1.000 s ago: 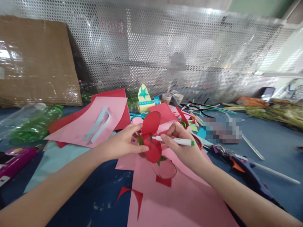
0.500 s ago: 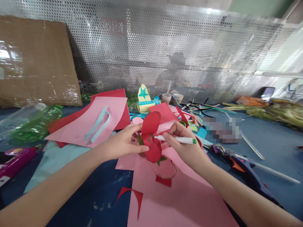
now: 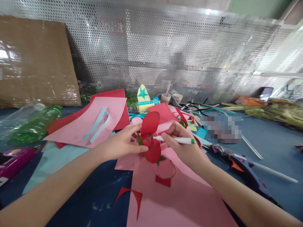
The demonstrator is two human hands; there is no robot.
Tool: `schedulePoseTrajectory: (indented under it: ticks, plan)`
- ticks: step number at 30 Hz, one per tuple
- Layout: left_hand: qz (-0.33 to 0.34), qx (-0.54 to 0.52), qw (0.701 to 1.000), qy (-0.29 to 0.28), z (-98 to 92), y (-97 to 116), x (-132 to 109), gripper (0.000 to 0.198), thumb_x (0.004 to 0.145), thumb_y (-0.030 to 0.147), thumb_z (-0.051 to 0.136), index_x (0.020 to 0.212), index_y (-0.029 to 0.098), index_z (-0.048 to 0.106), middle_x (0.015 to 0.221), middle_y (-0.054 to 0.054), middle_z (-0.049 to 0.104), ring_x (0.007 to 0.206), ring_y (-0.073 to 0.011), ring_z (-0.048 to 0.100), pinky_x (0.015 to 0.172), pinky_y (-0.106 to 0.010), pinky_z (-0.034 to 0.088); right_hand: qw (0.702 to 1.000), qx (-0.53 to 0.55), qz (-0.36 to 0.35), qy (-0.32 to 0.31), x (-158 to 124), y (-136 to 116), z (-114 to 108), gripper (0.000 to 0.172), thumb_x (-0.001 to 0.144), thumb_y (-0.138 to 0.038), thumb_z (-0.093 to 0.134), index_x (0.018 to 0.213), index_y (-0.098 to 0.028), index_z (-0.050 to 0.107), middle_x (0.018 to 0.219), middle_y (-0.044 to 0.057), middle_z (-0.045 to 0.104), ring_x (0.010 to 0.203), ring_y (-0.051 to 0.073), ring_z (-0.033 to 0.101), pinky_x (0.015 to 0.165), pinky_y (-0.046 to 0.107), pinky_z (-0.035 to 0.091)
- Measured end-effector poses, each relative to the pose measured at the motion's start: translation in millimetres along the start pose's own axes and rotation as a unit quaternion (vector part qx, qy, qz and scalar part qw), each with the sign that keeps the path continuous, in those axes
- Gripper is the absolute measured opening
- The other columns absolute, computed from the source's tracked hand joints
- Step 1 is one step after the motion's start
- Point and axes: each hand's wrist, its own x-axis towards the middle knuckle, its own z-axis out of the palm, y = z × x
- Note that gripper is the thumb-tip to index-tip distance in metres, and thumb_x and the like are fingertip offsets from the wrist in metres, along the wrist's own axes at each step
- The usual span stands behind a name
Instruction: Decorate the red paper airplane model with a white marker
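Observation:
My left hand (image 3: 123, 142) pinches a red paper flower (image 3: 150, 136) made of rounded petals, holding it just above a big pink paper sheet (image 3: 180, 195). My right hand (image 3: 182, 145) is closed around a white marker with a green cap (image 3: 176, 140); its tip touches the flower's middle. A small green leaf shows under the flower. Both forearms reach in from the lower corners.
A blue glue gun (image 3: 243, 170) lies right of my right arm. Pink and red sheets (image 3: 94, 119) with pale blue strips lie at left, next to green plastic bottles (image 3: 33, 126) and a purple tool (image 3: 11, 159). A yellow paper rocket (image 3: 144, 98) and a perforated metal screen (image 3: 165, 47) stand behind.
The marker tip has crept slightly left across the flower, and the view has shifted a little. Both hands keep their grips.

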Motion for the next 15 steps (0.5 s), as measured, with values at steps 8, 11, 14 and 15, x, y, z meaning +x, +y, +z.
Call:
schedulePoseTrajectory:
  ticks: [8, 11, 14, 15]
  plan:
    - [0.004, -0.001, 1.000, -0.001, -0.2, -1.2, 1.2, 0.054, 0.072, 0.042, 0.066, 0.121, 0.024, 0.051, 0.108, -0.004, 0.058, 0.092, -0.0220, 0.059, 0.079, -0.032, 0.047, 1.000, -0.009, -0.008, -0.006, 0.7, 2.2, -0.6, 0.027, 0.080, -0.025, 0.058, 0.066, -0.022, 0.036, 0.057, -0.007, 0.039, 0.050, 0.008, 0.036, 0.047, 0.023, 0.027]
    - [0.004, -0.001, 1.000, -0.003, -0.3, -0.8, 1.2, 0.053, 0.072, 0.041, 0.066, 0.120, 0.024, 0.051, 0.108, -0.004, 0.058, 0.090, -0.0209, 0.059, 0.077, -0.031, 0.047, 1.000, -0.018, -0.013, 0.006, 1.4, 2.0, -1.1, 0.026, 0.079, -0.022, 0.057, 0.065, -0.022, 0.036, 0.056, -0.007, 0.037, 0.051, 0.008, 0.035, 0.048, 0.023, 0.028]
    - [0.005, -0.003, 1.000, -0.002, -0.2, -0.2, 0.9, 0.052, 0.073, 0.041, 0.066, 0.119, 0.024, 0.052, 0.108, -0.004, 0.057, 0.089, -0.0203, 0.059, 0.076, -0.030, 0.046, 1.000, -0.021, -0.012, 0.003, 2.2, 1.9, -1.4, 0.025, 0.079, -0.022, 0.058, 0.065, -0.022, 0.037, 0.056, -0.007, 0.039, 0.051, 0.008, 0.036, 0.048, 0.023, 0.028]
    - [0.005, -0.004, 1.000, -0.002, -0.2, -0.1, 0.8, 0.052, 0.072, 0.042, 0.067, 0.119, 0.024, 0.052, 0.107, -0.004, 0.057, 0.088, -0.0201, 0.059, 0.075, -0.030, 0.046, 1.000, -0.019, -0.012, 0.000, 2.4, 2.1, -1.4, 0.025, 0.078, -0.022, 0.058, 0.065, -0.022, 0.037, 0.056, -0.007, 0.040, 0.051, 0.008, 0.036, 0.047, 0.023, 0.027]
